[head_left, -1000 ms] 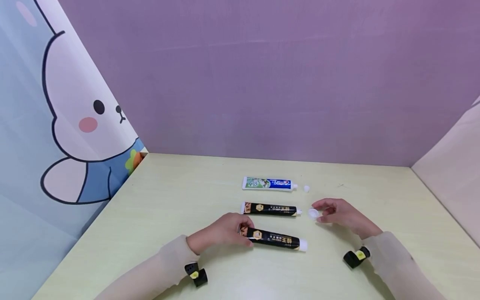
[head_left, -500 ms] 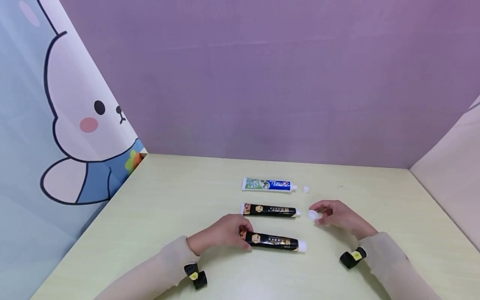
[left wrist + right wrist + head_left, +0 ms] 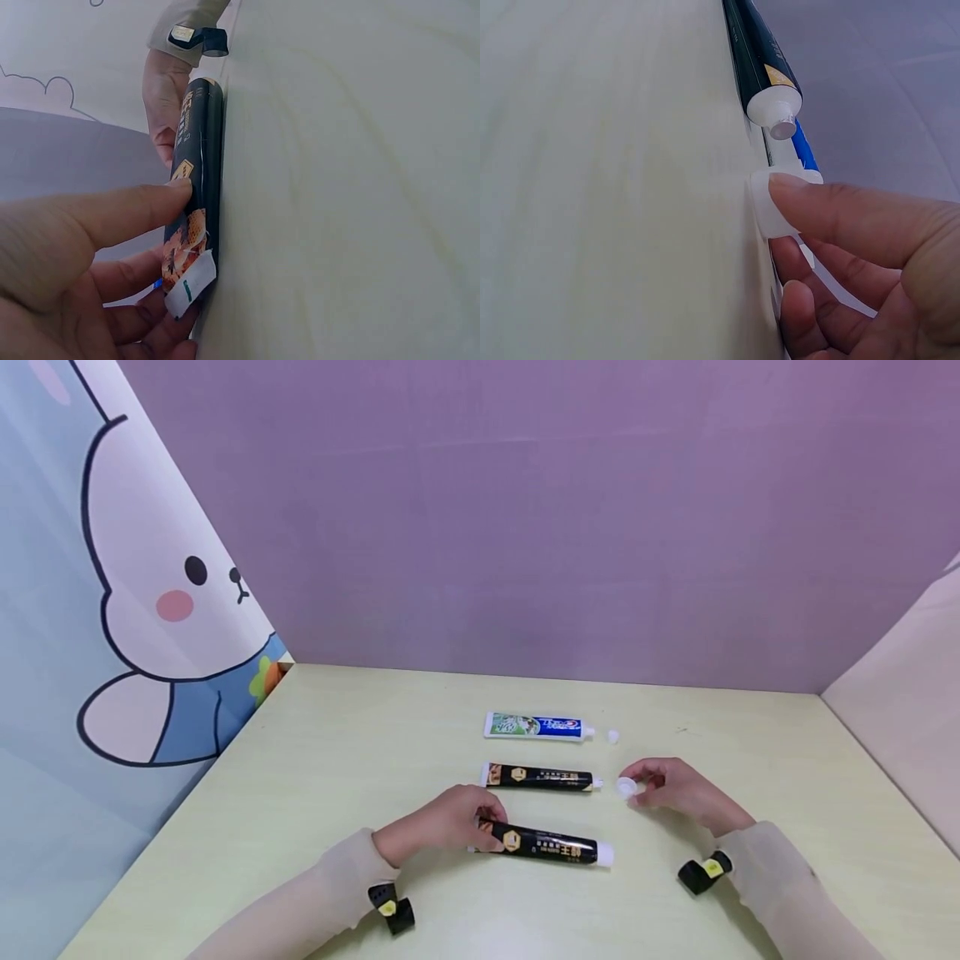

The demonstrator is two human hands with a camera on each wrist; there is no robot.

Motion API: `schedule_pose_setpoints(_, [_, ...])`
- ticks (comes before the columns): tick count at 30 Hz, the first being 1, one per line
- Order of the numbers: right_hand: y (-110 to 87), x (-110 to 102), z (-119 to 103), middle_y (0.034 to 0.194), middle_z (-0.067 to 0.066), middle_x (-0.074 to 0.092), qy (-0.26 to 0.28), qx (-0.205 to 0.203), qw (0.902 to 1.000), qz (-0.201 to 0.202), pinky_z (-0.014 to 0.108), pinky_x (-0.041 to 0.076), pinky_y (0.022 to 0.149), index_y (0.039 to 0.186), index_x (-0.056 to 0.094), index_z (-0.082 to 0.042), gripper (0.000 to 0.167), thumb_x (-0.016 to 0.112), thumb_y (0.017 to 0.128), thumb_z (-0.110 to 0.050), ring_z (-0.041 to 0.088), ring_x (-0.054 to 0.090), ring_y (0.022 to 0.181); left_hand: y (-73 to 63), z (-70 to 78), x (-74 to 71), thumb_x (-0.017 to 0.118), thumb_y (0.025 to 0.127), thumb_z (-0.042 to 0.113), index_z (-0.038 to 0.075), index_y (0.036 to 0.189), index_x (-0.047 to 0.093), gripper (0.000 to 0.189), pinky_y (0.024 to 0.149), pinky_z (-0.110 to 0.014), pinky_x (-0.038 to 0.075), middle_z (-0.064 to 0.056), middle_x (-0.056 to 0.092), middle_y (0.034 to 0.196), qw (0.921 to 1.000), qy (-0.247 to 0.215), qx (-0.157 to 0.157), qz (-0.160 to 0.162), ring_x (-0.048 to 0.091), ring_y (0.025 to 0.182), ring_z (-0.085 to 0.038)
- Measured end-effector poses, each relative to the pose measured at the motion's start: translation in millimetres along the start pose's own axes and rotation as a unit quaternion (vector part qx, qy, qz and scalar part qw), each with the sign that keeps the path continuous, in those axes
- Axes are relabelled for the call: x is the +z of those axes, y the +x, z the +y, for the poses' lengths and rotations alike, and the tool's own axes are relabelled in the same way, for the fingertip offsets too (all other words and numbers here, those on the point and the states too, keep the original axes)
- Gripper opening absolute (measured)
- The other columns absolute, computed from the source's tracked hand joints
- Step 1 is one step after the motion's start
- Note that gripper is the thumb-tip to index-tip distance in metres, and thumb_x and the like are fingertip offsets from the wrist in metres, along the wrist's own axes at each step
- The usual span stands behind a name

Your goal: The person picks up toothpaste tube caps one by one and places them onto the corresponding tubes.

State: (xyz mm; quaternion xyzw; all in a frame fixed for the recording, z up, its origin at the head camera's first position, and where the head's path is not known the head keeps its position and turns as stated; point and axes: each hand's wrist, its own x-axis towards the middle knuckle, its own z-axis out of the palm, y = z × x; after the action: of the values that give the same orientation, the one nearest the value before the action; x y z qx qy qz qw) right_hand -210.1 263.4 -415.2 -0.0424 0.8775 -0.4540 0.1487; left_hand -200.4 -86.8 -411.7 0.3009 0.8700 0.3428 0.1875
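Note:
In the head view my left hand (image 3: 456,818) grips the tail end of the nearest black toothpaste tube (image 3: 551,845), which carries a wide white cap (image 3: 605,854). The thumb presses the printed side in the left wrist view, near the tube's pale crimped end (image 3: 191,285). Over on the right, my right hand (image 3: 682,792) pinches a loose white cap (image 3: 626,787) between thumb and fingers. That cap (image 3: 769,206) sits just short of the bare nozzle (image 3: 783,128) of a second black toothpaste tube (image 3: 542,778), apart from it.
Farther back lies a blue and green toothpaste tube (image 3: 534,727), its nozzle bare. Beside that nozzle is a small white cap (image 3: 612,737). A purple wall (image 3: 525,568) rises behind the pale table (image 3: 360,735); a rabbit-printed cloth (image 3: 157,627) hangs at left.
My left thumb has shifted onto the nearest tube's printed face, and its tail end now shows under the hand. The right hand has moved slightly left and keeps pinching the cap.

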Motion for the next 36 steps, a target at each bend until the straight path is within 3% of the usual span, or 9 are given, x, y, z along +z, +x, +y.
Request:
schedule_pose_setpoints(8, [1.4,2.9,-1.4,0.085,0.005,0.051,-0.030,0.021,0.9992,0.013,0.033,0.033,0.069,0.106,0.066,-0.006,0.033,0.078,0.075,-0.009,0.021,0.043,0.079,0.2,-0.4,-1.6,0.079,0.075,0.020,0.015,0.091,0.069,0.020,0.070,-0.025,0.040,0.009,0.057,0.078,0.9998,0.008,-0.016,-0.010,0.047,0.073,-0.007])
schedule_pose_setpoints(17, [2.2,3.6,-1.7,0.086,0.006,0.053,-0.044,0.006,0.9989,0.013,0.032,0.033,0.069,0.105,0.066,-0.005,0.031,0.077,0.076,-0.012,0.021,0.043,0.078,4.0,-3.2,-9.1,0.077,0.078,0.021,0.015,0.098,0.067,0.023,0.087,-0.032,0.044,0.009,0.063,0.096,0.9990,-0.023,-0.036,-0.011,0.056,0.096,-0.013])
schedule_pose_setpoints(22, [2.3,4.0,-0.1,0.086,0.006,0.053,-0.033,0.007,0.9994,0.009,0.032,0.033,0.068,0.106,0.066,-0.004,0.033,0.078,0.076,-0.012,0.021,0.042,0.078,9.2,-9.9,-11.6,0.075,0.080,0.021,0.014,0.102,0.066,0.025,0.092,-0.035,0.041,0.008,0.063,0.100,0.9993,-0.035,-0.013,-0.007,0.053,0.096,-0.013])
schedule_pose_setpoints(28, [1.6,3.3,1.1,0.087,0.005,0.054,-0.025,0.000,0.9997,0.005,0.031,0.034,0.069,0.105,0.065,-0.003,0.032,0.077,0.077,-0.013,0.021,0.043,0.079,13.6,-14.0,-16.5,0.074,0.081,0.020,0.009,0.105,0.066,0.027,0.089,-0.032,0.043,0.003,0.064,0.101,0.9991,-0.025,0.033,0.011,0.055,0.096,-0.016])
schedule_pose_setpoints(36, [0.5,1.9,1.8,0.093,0.005,0.059,-0.003,0.011,0.9999,-0.006,0.030,0.041,0.073,0.103,0.063,-0.004,0.030,0.075,0.080,-0.018,0.019,0.048,0.083,24.1,-13.8,-25.3,0.072,0.084,0.022,0.009,0.111,0.064,0.031,0.084,-0.033,0.045,-0.003,0.064,0.107,0.9981,-0.008,0.054,0.030,0.056,0.099,-0.018])
